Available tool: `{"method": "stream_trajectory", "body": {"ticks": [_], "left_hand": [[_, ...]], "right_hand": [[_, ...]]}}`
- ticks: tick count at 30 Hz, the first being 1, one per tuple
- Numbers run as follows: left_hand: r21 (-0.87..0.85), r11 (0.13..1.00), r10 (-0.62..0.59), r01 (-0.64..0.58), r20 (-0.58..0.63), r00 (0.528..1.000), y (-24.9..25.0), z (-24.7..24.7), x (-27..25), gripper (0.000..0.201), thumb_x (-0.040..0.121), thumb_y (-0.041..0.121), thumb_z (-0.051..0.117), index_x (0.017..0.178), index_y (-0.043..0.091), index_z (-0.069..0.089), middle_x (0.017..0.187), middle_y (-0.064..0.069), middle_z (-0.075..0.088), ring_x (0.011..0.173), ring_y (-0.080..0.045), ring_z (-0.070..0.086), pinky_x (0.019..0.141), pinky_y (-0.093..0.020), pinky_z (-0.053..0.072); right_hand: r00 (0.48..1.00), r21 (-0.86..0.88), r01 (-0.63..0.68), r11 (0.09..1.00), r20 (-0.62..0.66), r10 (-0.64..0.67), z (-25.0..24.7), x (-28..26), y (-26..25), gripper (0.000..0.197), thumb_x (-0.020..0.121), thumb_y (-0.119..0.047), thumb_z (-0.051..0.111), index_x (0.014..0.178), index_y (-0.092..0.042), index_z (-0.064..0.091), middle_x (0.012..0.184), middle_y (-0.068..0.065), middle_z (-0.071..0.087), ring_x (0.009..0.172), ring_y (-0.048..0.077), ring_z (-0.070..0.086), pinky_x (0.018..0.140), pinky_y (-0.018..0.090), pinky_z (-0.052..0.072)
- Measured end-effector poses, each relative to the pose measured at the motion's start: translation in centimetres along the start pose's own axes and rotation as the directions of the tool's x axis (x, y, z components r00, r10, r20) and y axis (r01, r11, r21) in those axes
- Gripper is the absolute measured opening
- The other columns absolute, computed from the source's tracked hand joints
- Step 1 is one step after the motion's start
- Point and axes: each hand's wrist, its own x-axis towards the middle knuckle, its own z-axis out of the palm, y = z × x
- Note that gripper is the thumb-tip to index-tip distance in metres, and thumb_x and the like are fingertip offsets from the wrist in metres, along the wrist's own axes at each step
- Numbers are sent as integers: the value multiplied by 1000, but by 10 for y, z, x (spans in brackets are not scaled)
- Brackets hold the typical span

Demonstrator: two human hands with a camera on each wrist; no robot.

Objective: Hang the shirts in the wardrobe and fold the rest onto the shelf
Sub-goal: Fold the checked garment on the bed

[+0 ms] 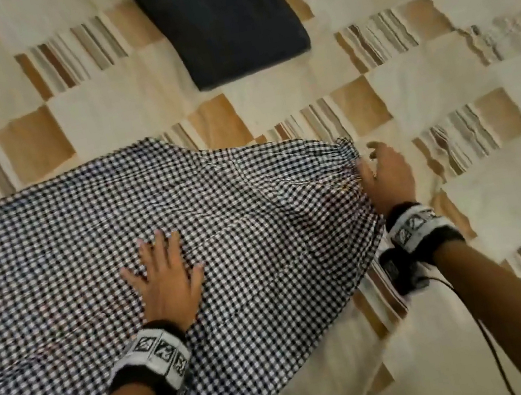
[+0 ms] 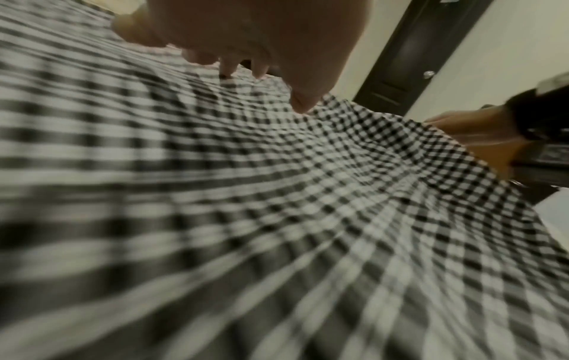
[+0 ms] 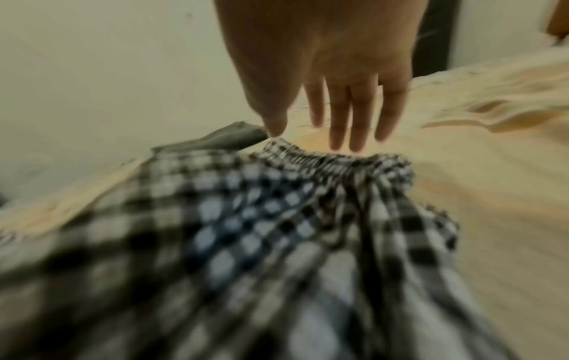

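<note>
Left forearm: nearest the head camera, a banded wrist camera is strapped on, and the left hand [image 1: 165, 276] is laid flat with fingers spread on the checked garment [image 1: 89, 262]; nothing is gripped.
Right hand [image 1: 387, 175]: its fingers are seen straight and relaxed at the gathered waistband [image 3: 332, 160]; whether the cloth is touched or merely hovered over cannot be told.
Garment's place: it is spread across the patterned bedcover [image 1: 442, 88], one edge hanging over the near side of the bed.
Other item: a folded dark cloth [image 1: 221, 19] lies further up the bed, well apart from the checked piece.
Handling: the fabric is judged thin, light and limp, likely to crease and slide on the cover; nothing fragile is involved.
Where to hold: the gathered waistband is judged the firmest edge, and the corners of the hem would serve for folding, with one palm kept down as an anchor.
Head view only: the whole layout and the dark cloth's full shape are given.
Left wrist view only: a dark door [image 2: 409, 48] with a knob is shown beyond the bed.
Right wrist view only: the waistband's puckered gathers are shown close.
</note>
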Motion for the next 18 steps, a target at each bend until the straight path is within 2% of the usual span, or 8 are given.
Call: {"method": "stream_trajectory", "body": {"ticks": [2, 3, 5, 7, 9, 13, 16, 18], "left_hand": [[22, 993, 111, -112, 28, 993, 53, 2, 12, 67, 96, 47, 31, 151, 20, 2, 158, -5, -3, 144, -30, -12, 108, -62, -10], [46, 986, 156, -158, 54, 986, 75, 5, 18, 68, 96, 49, 28, 151, 21, -1, 158, -4, -6, 144, -29, -13, 108, -62, -9], [81, 969, 226, -235, 109, 968, 112, 11, 29, 71, 95, 55, 24, 150, 20, -4, 158, -4, -13, 144, -30, -15, 108, -63, -7], [104, 954, 264, -281, 147, 953, 137, 17, 39, 79, 92, 61, 22, 150, 16, -6, 157, -5, -17, 143, -32, -17, 107, -65, -6], [138, 950, 253, -281, 189, 949, 148, 24, 48, 89, 87, 69, 22, 149, 14, -11, 155, -4, -22, 142, -33, -20, 106, -68, -4], [212, 936, 218, -282, 280, 935, 145, 32, 59, 104, 76, 82, 20, 146, 18, -22, 149, 0, -33, 139, -37, -26, 104, -72, -3], [235, 933, 197, -271, 296, 935, 147, 31, 60, 104, 76, 82, 20, 144, 17, -25, 152, -2, -31, 138, -38, -26, 103, -72, -4], [232, 932, 206, -279, 293, 934, 149, 29, 59, 104, 73, 84, 15, 138, 18, -32, 149, -3, -35, 137, -38, -29, 102, -72, -6]], "right_hand": [[967, 44, -171, 984, 200, 159, 3, 30, 18, 52, 93, -43, 51, 123, -1, 49, 117, 19, 60, 107, 34, 55, 85, 35, 40], [939, 54, -205, 977, 294, 180, 6, 39, 21, 53, 93, -46, 51, 118, 0, 52, 114, 17, 60, 105, 33, 55, 80, 31, 38], [924, 115, -172, 978, 362, 120, 14, 47, 21, 48, 93, -48, 50, 102, -1, 58, 100, 13, 59, 95, 28, 55, 69, 29, 36], [931, 260, -140, 955, 362, 37, 14, 51, 19, 44, 95, -45, 48, 93, -3, 59, 91, 9, 57, 86, 23, 53, 64, 28, 36], [933, 346, -120, 930, 359, -13, 10, 56, 24, 41, 96, -41, 47, 107, -3, 60, 97, 6, 58, 92, 21, 54, 74, 27, 37], [959, 249, -54, 967, 282, -19, 8, 63, 39, 40, 95, -34, 52, 111, 2, 59, 110, 19, 63, 105, 32, 57, 74, 29, 36], [960, 196, -94, 976, 278, 36, 11, 62, 32, 51, 95, -38, 51, 125, 2, 48, 124, 21, 56, 114, 34, 52, 88, 33, 38], [991, 124, -30, 992, 136, 13, 4, 52, 20, 54, 94, -43, 49, 131, -4, 42, 127, 18, 51, 117, 33, 47, 94, 39, 37]]}}
